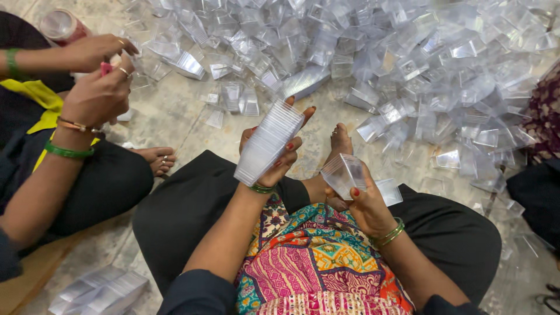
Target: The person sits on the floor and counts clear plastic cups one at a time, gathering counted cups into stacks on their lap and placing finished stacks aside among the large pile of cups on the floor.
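Clear plastic nested cup stack (268, 143) fills left hand (280, 157).

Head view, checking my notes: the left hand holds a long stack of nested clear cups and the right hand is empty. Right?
Not quite. The left hand does hold the stack of nested clear cups, but the right hand is not empty: it holds a single clear cup, as the head view shows.

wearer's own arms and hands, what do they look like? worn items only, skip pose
Both forearms are bare; dark navy sleeves are pushed up above the elbows. The left hand has red-painted nails and a thin green bangle at the wrist. The right hand also has red nails, with stacked green and gold bangles on its wrist. No rings visible on either.
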`<state>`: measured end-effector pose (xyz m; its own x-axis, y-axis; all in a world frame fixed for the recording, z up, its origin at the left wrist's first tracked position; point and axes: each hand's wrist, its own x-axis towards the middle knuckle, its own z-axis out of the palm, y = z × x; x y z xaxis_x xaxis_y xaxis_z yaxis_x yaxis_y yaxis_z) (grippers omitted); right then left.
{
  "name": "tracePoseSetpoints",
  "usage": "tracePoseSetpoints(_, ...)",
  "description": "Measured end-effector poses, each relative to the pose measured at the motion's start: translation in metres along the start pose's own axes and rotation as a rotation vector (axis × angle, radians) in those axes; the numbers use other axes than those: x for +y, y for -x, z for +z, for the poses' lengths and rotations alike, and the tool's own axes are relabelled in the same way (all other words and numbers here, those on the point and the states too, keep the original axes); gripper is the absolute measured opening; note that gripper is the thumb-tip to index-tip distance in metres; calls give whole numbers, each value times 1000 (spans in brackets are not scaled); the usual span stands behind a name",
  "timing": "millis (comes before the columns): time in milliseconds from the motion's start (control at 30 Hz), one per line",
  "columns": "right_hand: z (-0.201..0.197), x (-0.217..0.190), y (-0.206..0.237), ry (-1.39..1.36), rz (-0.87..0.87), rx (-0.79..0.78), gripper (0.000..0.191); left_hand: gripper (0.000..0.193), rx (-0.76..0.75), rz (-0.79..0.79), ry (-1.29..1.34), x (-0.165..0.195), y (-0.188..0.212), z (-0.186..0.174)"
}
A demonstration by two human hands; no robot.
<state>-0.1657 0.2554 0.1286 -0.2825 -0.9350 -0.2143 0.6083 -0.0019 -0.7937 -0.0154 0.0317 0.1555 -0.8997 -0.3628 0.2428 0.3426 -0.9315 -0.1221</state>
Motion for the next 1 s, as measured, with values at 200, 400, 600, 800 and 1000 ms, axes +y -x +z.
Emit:
tracePoseSetpoints(200, -5, -3, -1, 7, -34, -7, 89, 86, -87, -17, -22, 3, 0, 4)
tracePoseSetpoints(400, -3, -1, -4, 60, -42, 58, 91, 74, 231, 85, 0, 13, 2, -10)
tracePoseSetpoints(600, -14, -3, -5, 95, -34, 154, 84, 52, 246, 133, -273, 41, 40, 18)
tracePoseSetpoints(800, -35, -10, -3, 1, -95, 52, 72, 37, 514, 519, -624, 54, 171, 116)
tracePoseSetpoints(1000, -47, -16, -6, -30, -27, 33, 63, 50, 976, 568, -649, 18, 322, 198)
